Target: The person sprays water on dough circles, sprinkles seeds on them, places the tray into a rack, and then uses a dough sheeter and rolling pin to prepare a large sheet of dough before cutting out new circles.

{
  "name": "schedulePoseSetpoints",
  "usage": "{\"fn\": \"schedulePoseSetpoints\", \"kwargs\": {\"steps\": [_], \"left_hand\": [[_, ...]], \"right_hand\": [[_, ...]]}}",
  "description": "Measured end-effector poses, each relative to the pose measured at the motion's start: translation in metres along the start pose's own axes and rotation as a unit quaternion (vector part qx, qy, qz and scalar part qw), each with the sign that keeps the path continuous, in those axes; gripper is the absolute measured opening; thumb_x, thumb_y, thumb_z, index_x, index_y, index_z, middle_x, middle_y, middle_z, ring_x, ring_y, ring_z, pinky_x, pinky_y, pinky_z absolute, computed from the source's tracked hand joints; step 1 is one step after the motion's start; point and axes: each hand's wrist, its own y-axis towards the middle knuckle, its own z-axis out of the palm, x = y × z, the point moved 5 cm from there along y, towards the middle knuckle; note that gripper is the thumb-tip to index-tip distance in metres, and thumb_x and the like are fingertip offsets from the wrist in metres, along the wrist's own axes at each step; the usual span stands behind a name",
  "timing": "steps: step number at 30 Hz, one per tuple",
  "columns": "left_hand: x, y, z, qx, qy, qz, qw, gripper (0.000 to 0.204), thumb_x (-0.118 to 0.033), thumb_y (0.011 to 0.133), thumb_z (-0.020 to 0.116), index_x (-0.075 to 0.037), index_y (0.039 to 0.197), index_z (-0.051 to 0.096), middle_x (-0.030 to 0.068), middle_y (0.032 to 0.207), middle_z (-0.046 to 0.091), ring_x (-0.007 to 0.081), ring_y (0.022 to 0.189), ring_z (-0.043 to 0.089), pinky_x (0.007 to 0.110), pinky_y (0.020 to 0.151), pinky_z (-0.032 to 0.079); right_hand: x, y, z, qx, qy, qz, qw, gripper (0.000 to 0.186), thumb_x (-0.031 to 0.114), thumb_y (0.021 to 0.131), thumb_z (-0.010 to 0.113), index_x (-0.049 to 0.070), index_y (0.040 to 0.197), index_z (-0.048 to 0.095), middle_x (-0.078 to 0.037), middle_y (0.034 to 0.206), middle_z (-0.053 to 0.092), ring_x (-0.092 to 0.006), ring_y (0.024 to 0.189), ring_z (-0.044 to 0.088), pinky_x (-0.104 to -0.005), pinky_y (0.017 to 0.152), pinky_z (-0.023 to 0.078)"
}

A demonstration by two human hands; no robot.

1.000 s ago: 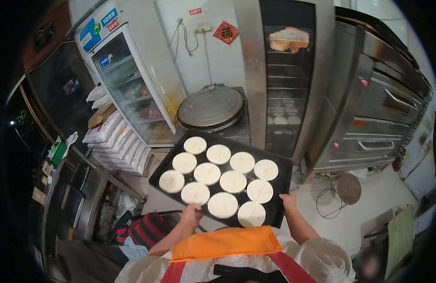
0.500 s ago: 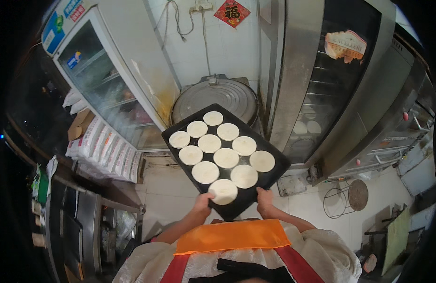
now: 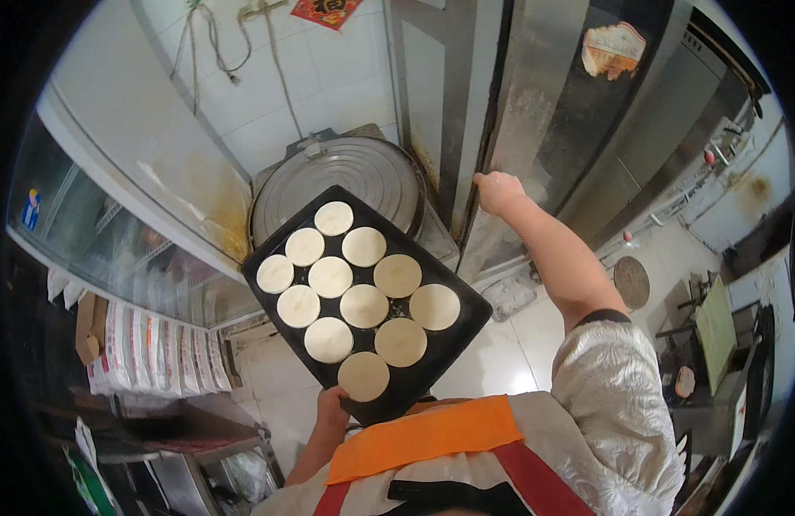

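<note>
My left hand [image 3: 332,406] grips the near edge of a black baking tray [image 3: 449,337], its thumb over the rim. Pale, flat dough rounds [image 3: 364,306] lie spread across the tray in rows, a few of them touching or nearly so. The tray is held at an angle in front of my body. My right arm reaches forward and right, with my right hand [image 3: 501,193] closed at the edge of a tall steel cabinet's glass door [image 3: 535,95]. A dark gap shows along that edge. The fingertips are partly hidden.
Beyond the tray stands a round metal griddle with a lid [image 3: 337,179]. A glass-door fridge [image 3: 122,232] is at the left, above stacked white packages [image 3: 156,348]. At the right are a round stool [image 3: 631,282] and a flat metal pan [image 3: 511,297] on the floor.
My right hand has let go of the tray and moved up to the cabinet door's edge. The left hand alone holds the tray. The view has turned and moved nearer the cabinet.
</note>
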Motion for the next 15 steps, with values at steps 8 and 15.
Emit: {"fn": "schedulePoseSetpoints", "kwargs": {"steps": [8, 15], "left_hand": [[-0.012, -0.007, -0.002, 0.022, 0.076, -0.018, 0.997, 0.015, 0.006, 0.064, 0.055, 0.006, 0.077, 0.062, 0.01, 0.087, 0.065, 0.0239, 0.08, 0.063, 0.032, 0.069, 0.051], [-0.024, -0.032, 0.041, 0.154, 0.525, 0.287, 0.786, 0.019, 0.011, 0.07, 0.057, 0.0, 0.083, 0.066, 0.0141, 0.086, 0.07, 0.0231, 0.084, 0.068, 0.032, 0.073, 0.051]], "right_hand": [[0.006, -0.031, 0.008, -0.038, 0.012, 0.044, 0.998, 0.025, 0.011, 0.082, 0.054, 0.002, 0.104, 0.062, -0.016, 0.101, 0.068, -0.032, 0.096, 0.066, -0.0404, 0.079, 0.054], [-0.035, -0.182, 0.063, 0.009, 0.109, 0.113, 0.988, 0.042, 0.027, 0.08, 0.062, -0.002, 0.109, 0.058, -0.022, 0.082, 0.067, -0.0358, 0.078, 0.067, -0.044, 0.068, 0.054]]}}
